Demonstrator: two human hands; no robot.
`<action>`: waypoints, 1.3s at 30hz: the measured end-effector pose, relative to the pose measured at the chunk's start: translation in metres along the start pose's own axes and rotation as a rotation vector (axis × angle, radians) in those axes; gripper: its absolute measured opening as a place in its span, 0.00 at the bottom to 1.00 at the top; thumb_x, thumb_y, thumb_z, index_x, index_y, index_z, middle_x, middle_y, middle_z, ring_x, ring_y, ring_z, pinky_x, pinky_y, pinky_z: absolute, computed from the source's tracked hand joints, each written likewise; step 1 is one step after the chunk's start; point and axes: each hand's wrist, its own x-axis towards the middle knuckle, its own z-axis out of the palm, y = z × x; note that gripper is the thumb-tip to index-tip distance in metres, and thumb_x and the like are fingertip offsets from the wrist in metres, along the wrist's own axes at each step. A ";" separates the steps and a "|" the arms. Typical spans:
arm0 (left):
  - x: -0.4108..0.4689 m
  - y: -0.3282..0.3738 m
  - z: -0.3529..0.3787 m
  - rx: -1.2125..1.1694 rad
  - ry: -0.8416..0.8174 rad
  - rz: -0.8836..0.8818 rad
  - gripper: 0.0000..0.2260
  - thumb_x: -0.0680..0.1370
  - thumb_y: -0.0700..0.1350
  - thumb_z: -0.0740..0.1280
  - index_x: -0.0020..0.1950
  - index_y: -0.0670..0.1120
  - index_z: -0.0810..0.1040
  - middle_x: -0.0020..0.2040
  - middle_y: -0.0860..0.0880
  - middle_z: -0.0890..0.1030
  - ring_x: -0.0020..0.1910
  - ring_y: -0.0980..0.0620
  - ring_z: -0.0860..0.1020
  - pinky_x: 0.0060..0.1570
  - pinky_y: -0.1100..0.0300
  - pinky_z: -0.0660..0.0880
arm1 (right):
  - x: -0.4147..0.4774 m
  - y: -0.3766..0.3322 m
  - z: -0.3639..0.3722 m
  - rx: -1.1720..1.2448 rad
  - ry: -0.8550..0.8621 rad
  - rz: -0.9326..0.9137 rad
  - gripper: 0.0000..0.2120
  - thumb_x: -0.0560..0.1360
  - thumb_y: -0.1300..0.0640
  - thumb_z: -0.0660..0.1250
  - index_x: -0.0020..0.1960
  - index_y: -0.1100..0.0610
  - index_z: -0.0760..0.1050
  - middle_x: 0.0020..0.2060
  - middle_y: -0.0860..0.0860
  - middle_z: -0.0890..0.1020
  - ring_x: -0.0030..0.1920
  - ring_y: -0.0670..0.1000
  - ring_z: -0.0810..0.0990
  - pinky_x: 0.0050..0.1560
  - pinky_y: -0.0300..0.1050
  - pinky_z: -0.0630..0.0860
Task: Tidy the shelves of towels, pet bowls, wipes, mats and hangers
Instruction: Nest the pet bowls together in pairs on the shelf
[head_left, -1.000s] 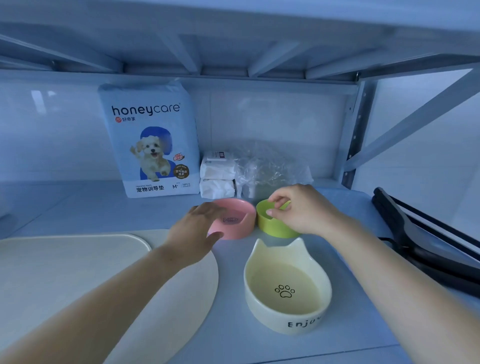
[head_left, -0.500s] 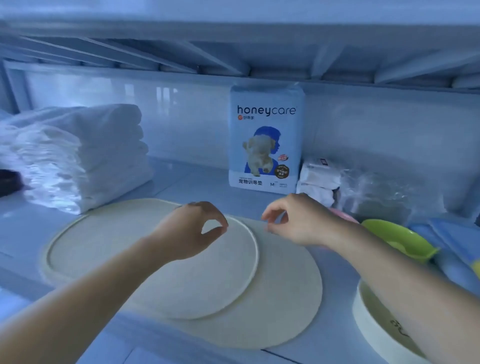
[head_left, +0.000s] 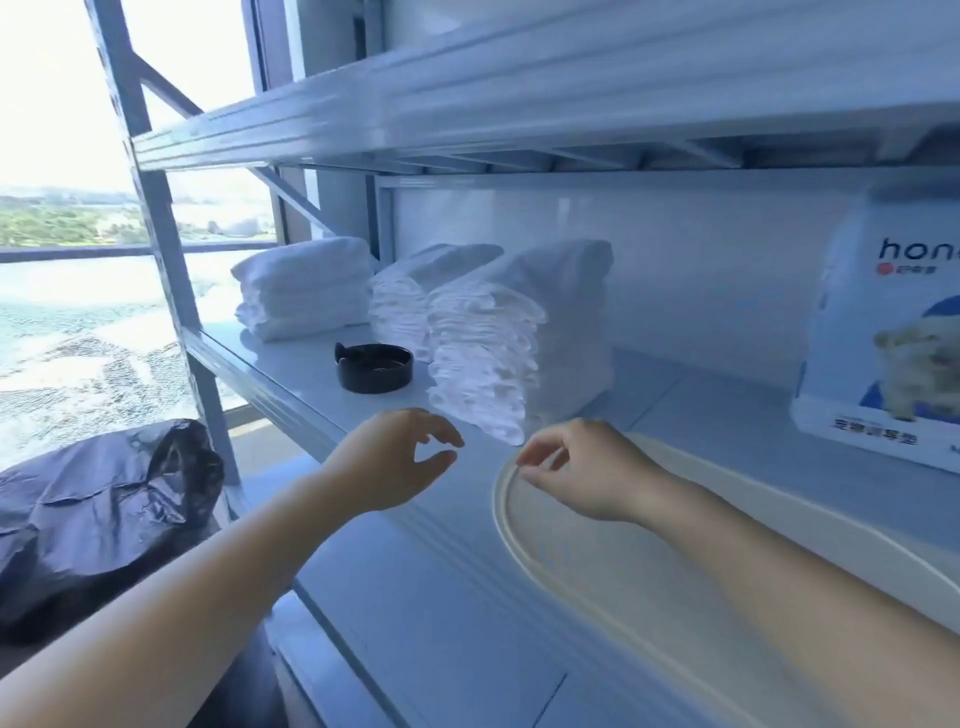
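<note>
Towels (head_left: 511, 338) sit stacked by a black bowl (head_left: 374, 368); left hand (head_left: 387, 460) and right hand (head_left: 582, 470) hover empty, fingers loosely curled, probably reaching to straighten the stack.

Before me on the shelf (head_left: 441, 597): bowl (head_left: 374, 367) at eleven o'clock, towel stacks (head_left: 519, 338) behind it (three abreast), mat (head_left: 613, 582) at three, pack (head_left: 883, 353) at two; bag (head_left: 93, 519) below at nine.

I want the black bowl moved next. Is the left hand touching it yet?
Apart. The head view shows bare shelf between the left hand and the black bowl.
</note>
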 end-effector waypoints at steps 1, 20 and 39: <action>0.004 -0.019 -0.002 0.009 0.005 -0.019 0.06 0.76 0.53 0.64 0.52 0.59 0.78 0.52 0.60 0.79 0.48 0.61 0.74 0.50 0.64 0.71 | 0.016 -0.009 0.014 0.014 -0.005 -0.008 0.07 0.74 0.49 0.66 0.50 0.48 0.79 0.41 0.39 0.79 0.45 0.44 0.78 0.43 0.36 0.72; 0.134 -0.179 0.007 0.312 0.090 0.115 0.19 0.77 0.49 0.63 0.68 0.49 0.69 0.67 0.50 0.70 0.68 0.48 0.65 0.67 0.51 0.63 | 0.117 0.007 0.108 -0.051 0.130 -0.058 0.12 0.75 0.49 0.63 0.55 0.53 0.78 0.55 0.46 0.78 0.56 0.46 0.75 0.59 0.41 0.70; 0.094 -0.171 0.003 0.140 -0.059 0.278 0.19 0.75 0.51 0.68 0.65 0.51 0.74 0.59 0.55 0.77 0.59 0.54 0.73 0.56 0.64 0.66 | 0.114 0.006 0.108 -0.051 0.163 -0.049 0.13 0.76 0.51 0.64 0.59 0.54 0.77 0.58 0.46 0.77 0.59 0.46 0.74 0.61 0.38 0.67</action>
